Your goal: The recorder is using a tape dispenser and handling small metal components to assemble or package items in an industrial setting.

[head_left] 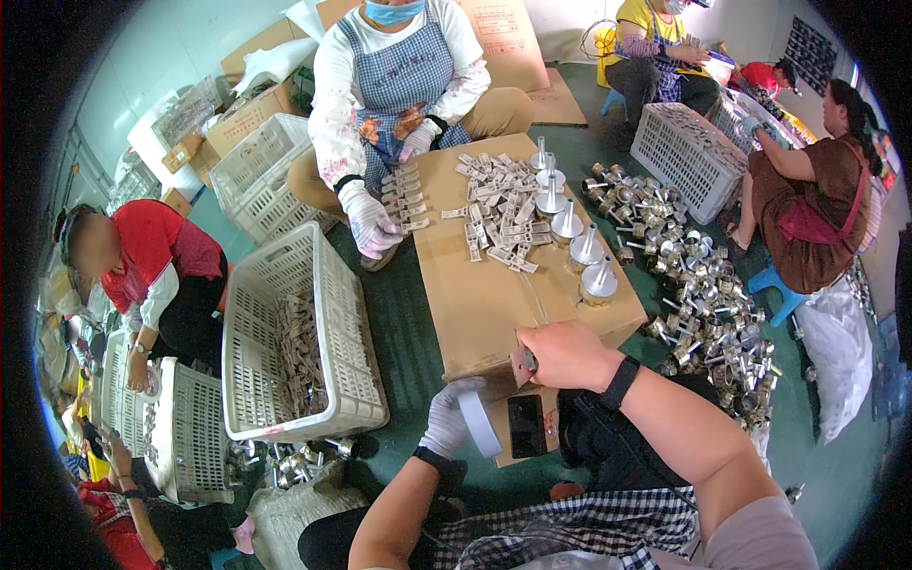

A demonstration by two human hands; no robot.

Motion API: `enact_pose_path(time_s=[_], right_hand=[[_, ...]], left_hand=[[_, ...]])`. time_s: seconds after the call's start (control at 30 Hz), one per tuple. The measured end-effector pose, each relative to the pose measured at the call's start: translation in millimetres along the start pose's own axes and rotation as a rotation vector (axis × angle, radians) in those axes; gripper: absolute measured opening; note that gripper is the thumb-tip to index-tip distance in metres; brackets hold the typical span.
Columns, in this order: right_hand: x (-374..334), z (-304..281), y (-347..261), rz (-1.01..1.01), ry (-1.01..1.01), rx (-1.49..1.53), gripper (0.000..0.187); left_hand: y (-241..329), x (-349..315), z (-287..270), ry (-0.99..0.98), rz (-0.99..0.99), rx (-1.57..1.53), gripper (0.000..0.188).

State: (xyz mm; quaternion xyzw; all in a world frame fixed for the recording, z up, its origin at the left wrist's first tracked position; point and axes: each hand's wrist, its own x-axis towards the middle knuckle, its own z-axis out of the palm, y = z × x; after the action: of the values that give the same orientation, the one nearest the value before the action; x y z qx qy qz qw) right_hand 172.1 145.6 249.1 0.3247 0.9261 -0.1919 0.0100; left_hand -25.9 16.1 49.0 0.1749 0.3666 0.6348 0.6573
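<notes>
My left hand (445, 418), in a pale knit glove, is closed around the edge of a white-grey ring that looks like a tape roll (480, 425). It sits at the near edge of a brown cardboard box (456, 313). My bare right hand (575, 356) is closed at the same edge, gripping a small flat brownish piece (522, 365) with a shiny part; its exact kind is unclear. A dark phone (526, 427) lies just below. On the box are a heap of small metal clips (508, 204) and a row of round metal parts with upright stems (598, 279).
Facing me, a co-worker's gloved hand (370, 223) touches clips lined up on the box. A white crate (328, 380) of clips stands left. Many stemmed metal parts (703, 294) cover the floor at right. Other workers sit around beside more crates (689, 157).
</notes>
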Motion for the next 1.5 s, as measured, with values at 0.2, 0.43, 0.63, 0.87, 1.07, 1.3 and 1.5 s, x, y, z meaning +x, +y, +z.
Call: enact_pose_path(time_s=[0.2,0.43,0.63,0.87,1.07,1.3,1.5], right_hand=[[0,1,1,-0.001,-0.001,0.005,0.023],[0,-1,-1,0.013,0.002,0.008,0.023],[0,1,1,0.007,0.004,0.015,0.022],[0,-1,-2,0.017,0.012,0.007,0.021],[0,2,1,0.017,0.030,0.015,0.023],[1,2,0,0.025,0.029,0.029,0.022],[3,12,10,0.026,0.042,0.063,0.018]], left_hand=[[4,-2,4,0.004,-0.025,0.037,0.018],[10,-1,12,0.109,-0.125,-0.105,0.014],[3,3,12,0.192,-0.061,-0.069,0.019],[5,-6,20,0.123,0.086,0.157,0.019],[8,-8,25,0.079,0.109,0.164,0.018],[6,-3,8,0.012,0.018,0.053,0.022],[2,2,11,0.124,-0.043,0.038,0.018]])
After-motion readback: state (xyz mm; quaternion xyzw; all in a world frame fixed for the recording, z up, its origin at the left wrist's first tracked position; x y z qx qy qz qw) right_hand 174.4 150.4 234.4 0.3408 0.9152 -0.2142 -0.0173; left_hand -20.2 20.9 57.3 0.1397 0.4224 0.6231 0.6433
